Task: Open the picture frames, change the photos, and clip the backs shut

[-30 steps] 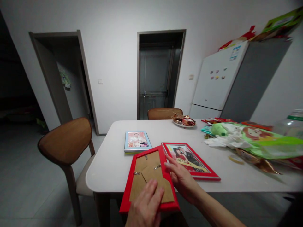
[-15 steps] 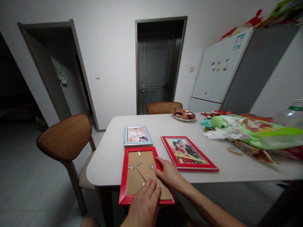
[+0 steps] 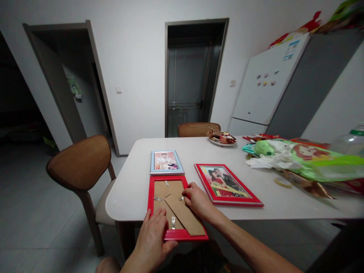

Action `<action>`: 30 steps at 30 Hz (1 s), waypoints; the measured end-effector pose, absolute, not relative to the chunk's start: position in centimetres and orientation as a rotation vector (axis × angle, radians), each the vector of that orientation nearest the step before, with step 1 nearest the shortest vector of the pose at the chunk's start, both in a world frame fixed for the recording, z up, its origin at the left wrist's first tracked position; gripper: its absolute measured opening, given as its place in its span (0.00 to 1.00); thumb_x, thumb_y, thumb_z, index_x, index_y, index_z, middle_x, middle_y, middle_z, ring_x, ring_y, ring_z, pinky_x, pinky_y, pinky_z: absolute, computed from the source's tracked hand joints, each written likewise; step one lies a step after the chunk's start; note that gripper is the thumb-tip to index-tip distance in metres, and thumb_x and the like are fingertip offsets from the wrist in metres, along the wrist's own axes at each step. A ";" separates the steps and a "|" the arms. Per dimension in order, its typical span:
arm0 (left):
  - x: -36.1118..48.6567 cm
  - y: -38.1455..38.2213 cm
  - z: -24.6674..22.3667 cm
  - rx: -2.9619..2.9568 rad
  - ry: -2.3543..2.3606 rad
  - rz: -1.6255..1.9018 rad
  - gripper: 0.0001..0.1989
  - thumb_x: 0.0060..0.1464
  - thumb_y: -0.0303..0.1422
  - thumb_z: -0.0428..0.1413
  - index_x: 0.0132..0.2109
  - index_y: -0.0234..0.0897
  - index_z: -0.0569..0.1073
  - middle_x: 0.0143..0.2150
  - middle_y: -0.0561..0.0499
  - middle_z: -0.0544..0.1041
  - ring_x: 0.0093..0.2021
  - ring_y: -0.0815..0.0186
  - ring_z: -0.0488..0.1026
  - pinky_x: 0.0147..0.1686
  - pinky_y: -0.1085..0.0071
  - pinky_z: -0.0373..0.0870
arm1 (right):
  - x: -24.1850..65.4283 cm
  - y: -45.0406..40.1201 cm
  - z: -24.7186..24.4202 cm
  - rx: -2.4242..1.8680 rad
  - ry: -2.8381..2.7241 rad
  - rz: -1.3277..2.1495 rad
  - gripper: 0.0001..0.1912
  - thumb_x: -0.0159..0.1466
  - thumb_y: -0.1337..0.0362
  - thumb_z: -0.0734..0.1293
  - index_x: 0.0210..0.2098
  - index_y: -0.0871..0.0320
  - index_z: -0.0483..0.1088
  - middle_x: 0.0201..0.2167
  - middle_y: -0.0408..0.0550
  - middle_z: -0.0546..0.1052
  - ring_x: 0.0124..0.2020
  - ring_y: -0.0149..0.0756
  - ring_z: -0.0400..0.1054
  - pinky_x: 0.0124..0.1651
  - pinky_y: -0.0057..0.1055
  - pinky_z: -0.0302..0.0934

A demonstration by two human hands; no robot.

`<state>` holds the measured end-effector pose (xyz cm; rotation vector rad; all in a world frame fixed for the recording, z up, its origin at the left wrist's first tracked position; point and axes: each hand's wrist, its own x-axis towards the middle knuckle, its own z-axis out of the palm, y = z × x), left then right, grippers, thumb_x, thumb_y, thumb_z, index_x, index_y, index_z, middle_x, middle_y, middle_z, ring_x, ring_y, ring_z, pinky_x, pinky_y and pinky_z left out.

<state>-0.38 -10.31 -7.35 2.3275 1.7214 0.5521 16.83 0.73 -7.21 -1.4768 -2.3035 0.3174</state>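
Head view: the face-down red frame [image 3: 174, 203] lies at the near edge of the table [image 3: 133, 189], its near end jutting past that edge; the left hand [image 3: 153, 229] has its grip closed around the frame's near left corner; the right hand [image 3: 197, 199] bends its fingertips at the right metal clip [image 3: 181, 198], though I cannot tell whether that grip pinches it. If the left hand eased off, the overhang could let the frame tip towards the floor; forcing the thin clip could bend it or nip a fingertip; a shove towards the far edge would likely knock the blue frame [image 3: 179, 163] just beyond; a stray right elbow might nudge the face-up red frame [image 3: 229, 184], which also lies by the near edge.

The tabletop is pale, with rounded left corners; a plate [image 3: 223, 144] of wrapped items sits by the far edge, and a green bag [image 3: 330, 165] sprawls towards the right; a chair [image 3: 79, 163] stands off the left edge; past the far edge are a dark doorway [image 3: 186, 83] and a fridge [image 3: 256, 100].
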 end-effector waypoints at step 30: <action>-1.2 -9.6 -9.0 2.261 1.709 0.819 0.19 0.32 0.33 0.62 0.35 0.35 0.67 0.49 0.39 0.68 0.51 0.51 0.62 0.51 0.47 0.52 | 14.3 -3.0 -6.9 -0.885 -2.479 0.554 0.08 0.53 0.66 0.63 0.31 0.53 0.73 0.40 0.47 0.69 0.44 0.36 0.60 0.47 0.33 0.53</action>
